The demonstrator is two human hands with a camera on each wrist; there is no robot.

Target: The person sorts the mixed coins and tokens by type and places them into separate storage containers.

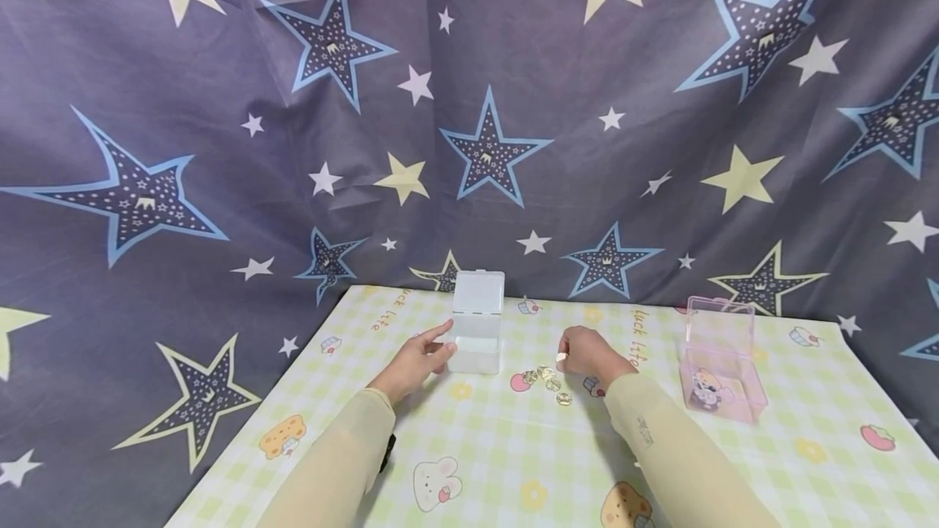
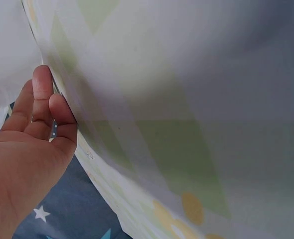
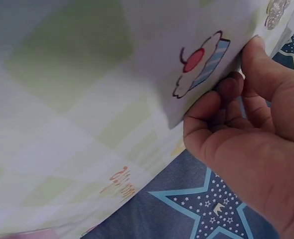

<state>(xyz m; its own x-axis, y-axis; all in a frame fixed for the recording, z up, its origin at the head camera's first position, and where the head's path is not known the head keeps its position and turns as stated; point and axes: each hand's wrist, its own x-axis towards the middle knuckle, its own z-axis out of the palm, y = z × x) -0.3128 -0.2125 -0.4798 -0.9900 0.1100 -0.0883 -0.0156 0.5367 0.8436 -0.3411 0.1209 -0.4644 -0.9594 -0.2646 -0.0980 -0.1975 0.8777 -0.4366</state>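
My left hand point(image 1: 416, 361) is at the left side of a small white box point(image 1: 475, 357) whose lid stands raised. Its fingers touch or nearly touch the box wall; in the left wrist view the hand point(image 2: 35, 149) has loosely bent fingers beside the white box point(image 2: 10, 50). On the right, my right hand point(image 1: 590, 351) pinches a small white piece point(image 1: 561, 358) just above the cloth. Curled fingers mostly hide this piece in the right wrist view, where the hand point(image 3: 246, 109) hovers low. Several round gold-patterned discs point(image 1: 552, 385) lie between the box and my right hand.
A clear pink box point(image 1: 759, 406) with its lid up stands at the right, with a cartoon figure showing in it. Green-checked cloth point(image 1: 352, 479) with printed pictures covers the table. A dark star-patterned curtain point(image 1: 411, 251) hangs behind the back edge.
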